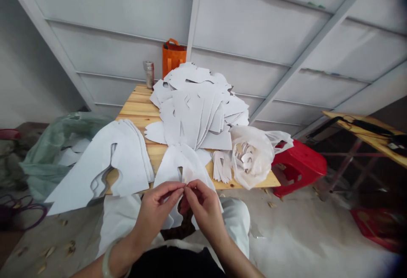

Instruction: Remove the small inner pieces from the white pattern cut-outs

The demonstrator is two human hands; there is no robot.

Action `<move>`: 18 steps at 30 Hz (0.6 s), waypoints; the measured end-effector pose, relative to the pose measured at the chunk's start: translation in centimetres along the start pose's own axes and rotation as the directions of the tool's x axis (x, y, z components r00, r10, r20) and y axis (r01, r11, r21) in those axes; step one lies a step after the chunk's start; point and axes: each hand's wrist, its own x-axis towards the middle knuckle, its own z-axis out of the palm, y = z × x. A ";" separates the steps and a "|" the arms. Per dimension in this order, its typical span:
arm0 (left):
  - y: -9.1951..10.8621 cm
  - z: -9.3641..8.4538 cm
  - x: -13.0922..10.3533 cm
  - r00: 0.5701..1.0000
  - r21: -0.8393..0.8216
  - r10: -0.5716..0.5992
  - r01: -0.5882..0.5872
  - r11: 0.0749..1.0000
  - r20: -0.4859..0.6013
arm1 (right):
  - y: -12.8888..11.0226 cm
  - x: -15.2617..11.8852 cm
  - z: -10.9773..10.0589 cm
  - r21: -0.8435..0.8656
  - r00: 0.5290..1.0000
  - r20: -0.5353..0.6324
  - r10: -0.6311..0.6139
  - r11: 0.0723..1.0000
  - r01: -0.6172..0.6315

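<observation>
Both of my hands meet above a white cut-out sheet [170, 163] at the table's front edge. My left hand [159, 206] pinches thumb and finger together, and my right hand [203, 206] does the same against it. Whatever small thing lies between the fingertips is too small to make out. A stack of white curved cut-outs [130, 155] overhangs the table on the left. Behind my hands rises a big heap of white cut-out sheets [200, 104]. Small white strips [221, 167] lie to the right.
The wooden table [140, 107] holds a plastic bag of scraps [251, 159], an orange bag [173, 59] and a metallic tumbler [149, 74]. A green bag [47, 146] stands at left, a red stool [299, 167] at right. Another table [375, 140] is further right.
</observation>
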 end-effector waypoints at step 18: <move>-0.7 -0.1 0.2 0.899 0.292 0.436 -0.425 0.857 0.031 | -0.1 0.3 0.4 0.001 0.997 -0.053 0.055 0.998 -0.055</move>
